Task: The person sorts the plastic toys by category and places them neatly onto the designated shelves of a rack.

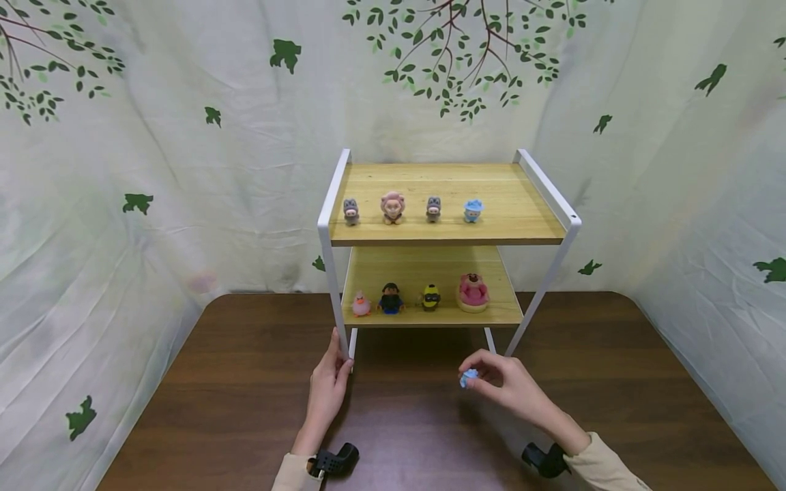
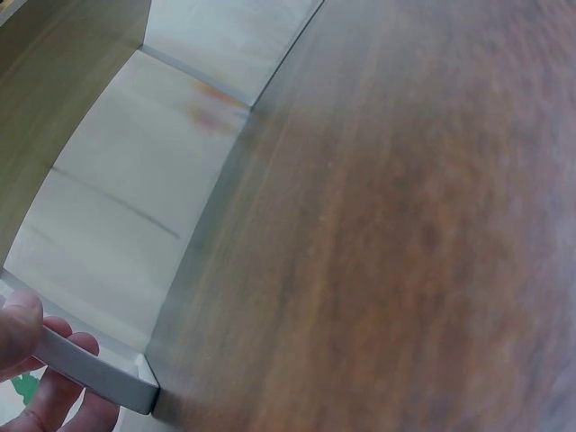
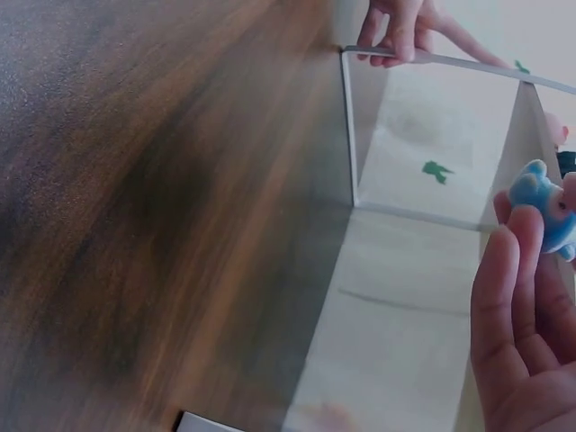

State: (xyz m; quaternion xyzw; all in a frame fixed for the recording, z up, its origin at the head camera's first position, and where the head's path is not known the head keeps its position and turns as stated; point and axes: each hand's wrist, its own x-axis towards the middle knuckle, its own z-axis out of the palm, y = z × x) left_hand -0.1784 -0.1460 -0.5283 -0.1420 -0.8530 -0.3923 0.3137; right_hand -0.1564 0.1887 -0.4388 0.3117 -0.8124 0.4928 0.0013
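My right hand [image 1: 506, 385] pinches a small blue figurine [image 1: 469, 378] between thumb and fingertips, in front of the shelf's lower right. Seen in the right wrist view, the figurine [image 3: 537, 202] has rounded ears and a pale face, partly hidden by the fingers. My left hand [image 1: 328, 389] grips the front left leg [image 1: 336, 293] of a two-tier shelf near its foot. In the left wrist view, thumb and fingers lie on either side of that white leg [image 2: 99, 373]. The shelf has wooden boards and a white frame.
On the upper board [image 1: 430, 177] stand two grey figurines, a pink-haired one [image 1: 393, 206] and a blue-hatted one [image 1: 473, 211]. The lower board [image 1: 417, 262] holds a pink figurine [image 1: 361, 304], a dark-clothed one [image 1: 390, 299], a yellow-black one [image 1: 431, 298] and a larger pink bear [image 1: 473, 293]. Leaf-patterned cloth surrounds the brown table [image 1: 245, 382].
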